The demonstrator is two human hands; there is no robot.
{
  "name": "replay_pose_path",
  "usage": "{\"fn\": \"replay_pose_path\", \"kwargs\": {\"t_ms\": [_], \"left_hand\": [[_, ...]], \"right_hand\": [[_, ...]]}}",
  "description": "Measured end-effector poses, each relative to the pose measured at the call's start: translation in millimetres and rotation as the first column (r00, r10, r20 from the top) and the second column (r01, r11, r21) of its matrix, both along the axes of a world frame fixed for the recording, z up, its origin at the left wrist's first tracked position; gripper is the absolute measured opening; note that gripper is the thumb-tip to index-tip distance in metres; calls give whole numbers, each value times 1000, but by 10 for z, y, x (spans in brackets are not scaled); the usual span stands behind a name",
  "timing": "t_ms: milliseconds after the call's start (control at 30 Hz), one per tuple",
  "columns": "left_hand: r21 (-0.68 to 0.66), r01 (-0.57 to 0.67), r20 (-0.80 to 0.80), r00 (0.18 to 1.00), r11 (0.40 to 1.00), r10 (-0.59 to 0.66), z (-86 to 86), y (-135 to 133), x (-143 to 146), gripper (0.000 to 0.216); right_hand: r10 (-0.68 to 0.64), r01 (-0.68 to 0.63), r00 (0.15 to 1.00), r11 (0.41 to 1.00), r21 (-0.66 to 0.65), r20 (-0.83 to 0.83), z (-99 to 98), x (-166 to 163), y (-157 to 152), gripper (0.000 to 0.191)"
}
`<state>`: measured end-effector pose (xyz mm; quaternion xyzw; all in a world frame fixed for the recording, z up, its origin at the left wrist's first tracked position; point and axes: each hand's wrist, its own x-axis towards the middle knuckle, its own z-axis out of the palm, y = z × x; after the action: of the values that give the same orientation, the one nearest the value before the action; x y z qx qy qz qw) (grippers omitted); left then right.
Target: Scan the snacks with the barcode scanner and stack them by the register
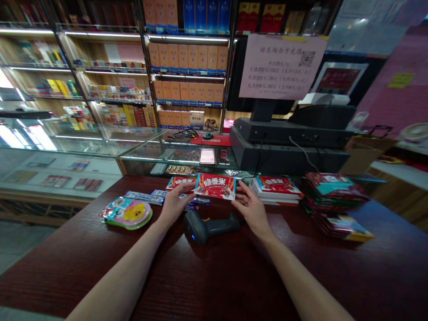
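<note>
Shop interior, with a dark wooden bench (214,276) fronting glass cases and stocked shelves. Just beyond the barcode scanner (207,226) lying there, a red snack packet (215,186) pinched at its short ends by the fingers of the left hand (174,203) and right hand (250,207), seemingly to keep the printed face up and flat. Underside unseen, a like packet (179,182) behind half covered, and impossible to tell whether lifted or resting.

The dark wooden surface (214,276) carries a black barcode scanner (207,227), a pink-and-yellow toy pack (127,213), blue wrapped strips (143,197) and (further right) a low red packet stack (276,187) beside a taller mixed pile (334,196).
</note>
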<state>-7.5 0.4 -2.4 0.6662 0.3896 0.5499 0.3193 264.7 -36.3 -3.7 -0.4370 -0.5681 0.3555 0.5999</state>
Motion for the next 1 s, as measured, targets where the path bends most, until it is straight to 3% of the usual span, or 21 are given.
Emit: {"fn": "replay_pose_path", "kwargs": {"t_ms": [233, 500, 633, 833, 1000], "left_hand": [[107, -21, -146, 989, 994, 37, 38, -33, -47, 35], [130, -42, -220, 973, 991, 70, 62, -60, -54, 35], [112, 22, -233, 973, 993, 5, 72, -57, -57, 45], [196, 50, -325, 946, 979, 17, 55, -11, -88, 62], [286, 36, -448, 888, 958, 101, 52, -27, -81, 73]], "right_hand": [[72, -80, 973, 996, 29, 221, 87, 75, -73, 91], [89, -107, 953, 993, 46, 290, 163, 88, -135, 92], [69, -126, 923, 984, 128, 378, 160, 135, -138, 91], [-80, -130, 804, 943, 305, 590, 200, 165, -164, 88], [-242, -181, 627, 879, 441, 740, 297, 132, -200, 89]]}}
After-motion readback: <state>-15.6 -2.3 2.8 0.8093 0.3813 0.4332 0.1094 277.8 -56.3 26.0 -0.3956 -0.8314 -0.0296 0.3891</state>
